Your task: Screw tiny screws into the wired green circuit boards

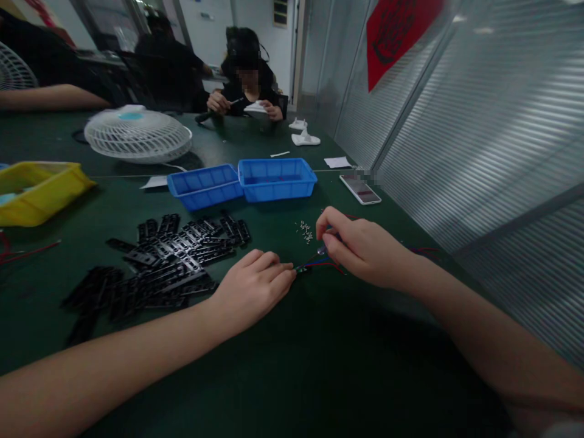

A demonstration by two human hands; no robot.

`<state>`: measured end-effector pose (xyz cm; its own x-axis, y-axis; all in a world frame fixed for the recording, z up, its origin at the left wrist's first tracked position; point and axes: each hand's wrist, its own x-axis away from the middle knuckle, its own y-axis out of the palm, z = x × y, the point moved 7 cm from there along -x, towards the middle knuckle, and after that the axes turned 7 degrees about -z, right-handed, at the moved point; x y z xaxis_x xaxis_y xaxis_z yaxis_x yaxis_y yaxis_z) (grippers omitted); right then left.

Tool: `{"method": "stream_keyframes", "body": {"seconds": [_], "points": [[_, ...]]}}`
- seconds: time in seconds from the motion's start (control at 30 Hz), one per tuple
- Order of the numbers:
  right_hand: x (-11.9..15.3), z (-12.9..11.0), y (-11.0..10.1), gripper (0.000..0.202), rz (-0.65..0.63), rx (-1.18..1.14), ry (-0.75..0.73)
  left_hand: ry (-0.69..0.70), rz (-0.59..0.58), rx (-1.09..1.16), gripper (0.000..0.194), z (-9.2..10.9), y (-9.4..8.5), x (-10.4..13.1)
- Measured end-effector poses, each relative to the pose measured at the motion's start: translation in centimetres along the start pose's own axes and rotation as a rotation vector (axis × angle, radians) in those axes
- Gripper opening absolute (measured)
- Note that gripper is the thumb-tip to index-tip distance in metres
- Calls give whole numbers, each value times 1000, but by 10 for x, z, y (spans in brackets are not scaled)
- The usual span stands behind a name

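My left hand [258,281] is closed, pinching the end of a small green circuit board [302,269] low over the table. Red and blue wires [326,263] run from the board to the right. My right hand [358,243] is closed around a screwdriver [322,250], its handle mostly hidden in the fingers. The thin shaft slants down left to the board beside my left fingertips. Small screws [305,231] lie scattered just beyond the hands. A heap of black plastic strips [182,249] spreads to the left of my left hand.
Two blue bins [277,188] stand behind the screws, with a phone [360,190] to their right. A yellow bin [45,198] and a white fan [137,137] are at left. Across the table a person [246,73] holds a white part. A ribbed partition [479,121] borders the right side.
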<state>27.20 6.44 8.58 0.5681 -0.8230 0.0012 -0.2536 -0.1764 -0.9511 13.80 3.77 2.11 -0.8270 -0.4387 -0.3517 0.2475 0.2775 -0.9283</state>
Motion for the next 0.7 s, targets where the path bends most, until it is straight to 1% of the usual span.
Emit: {"method": "stream_keyframes", "body": {"seconds": [0.1,0.23,0.3,0.37,0.43,0.47,0.53,0.57,0.6,0.7], "points": [[-3,8,1,9,2,-85,4,31,-58,14,18,2,2,-4],[-7,16,2,9,-18,-198,-1,34,-137,23,20,4,7,-9],[-8,20,1,10,-34,-254,7,29,-158,24,20,4,8,-11],[-6,25,-1,11,-21,-317,25,26,-160,18,19,5,8,-11],[1,33,-6,11,61,-406,53,26,-155,6,18,5,9,-10],[7,39,-9,12,127,-463,75,26,-146,-1,18,5,9,-10],[24,54,-11,14,311,-614,131,22,-121,-8,18,5,8,-9],[33,62,-9,15,385,-682,160,17,-108,-8,18,5,8,-9],[42,69,-4,15,431,-739,184,11,-97,-4,17,4,8,-9],[66,84,13,14,544,-847,251,0,-90,17,17,2,9,-10]]}}
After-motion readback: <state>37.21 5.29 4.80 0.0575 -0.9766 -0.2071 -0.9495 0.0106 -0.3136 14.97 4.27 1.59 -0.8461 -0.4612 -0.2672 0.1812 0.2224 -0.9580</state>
